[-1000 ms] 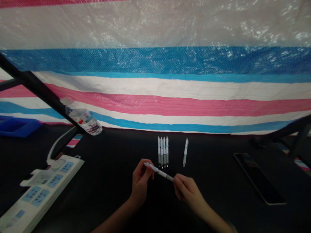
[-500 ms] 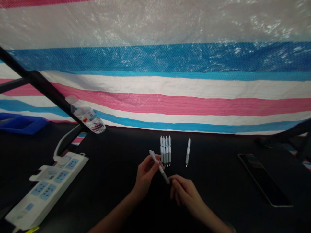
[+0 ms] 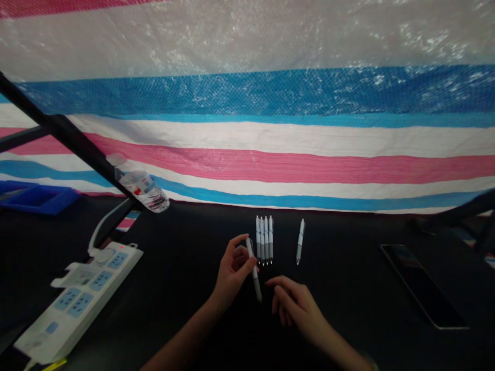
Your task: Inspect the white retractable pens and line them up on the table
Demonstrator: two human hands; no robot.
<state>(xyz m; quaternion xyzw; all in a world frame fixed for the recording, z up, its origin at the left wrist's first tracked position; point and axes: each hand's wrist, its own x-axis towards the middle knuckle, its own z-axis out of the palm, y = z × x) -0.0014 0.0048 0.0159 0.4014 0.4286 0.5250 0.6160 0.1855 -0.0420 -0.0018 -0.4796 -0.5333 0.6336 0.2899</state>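
Observation:
A white pen with a grey grip point(image 3: 255, 278) is held by my left hand point(image 3: 234, 270), its tip pointing down toward me and the index finger at its top end. To the right, my right hand point(image 3: 296, 304) hangs near the pen without touching it, its index finger stretched out and the other fingers curled. Several like pens point(image 3: 266, 239) lie side by side in a row just beyond my left hand. One more pen point(image 3: 300, 241) lies apart, to the right of that row.
A white power strip point(image 3: 81, 304) with a plug lies at the left. Behind it are a clear bottle point(image 3: 149, 193), a black bar point(image 3: 77, 141) and a blue tray point(image 3: 46, 200). A dark phone point(image 3: 423, 286) rests on the black table point(image 3: 348, 237) at the right. Striped sheeting point(image 3: 270, 165) hangs behind.
The pen in my left hand has turned more upright, and my index finger has moved to its top end. My right fingertips are now apart from the pen's lower end.

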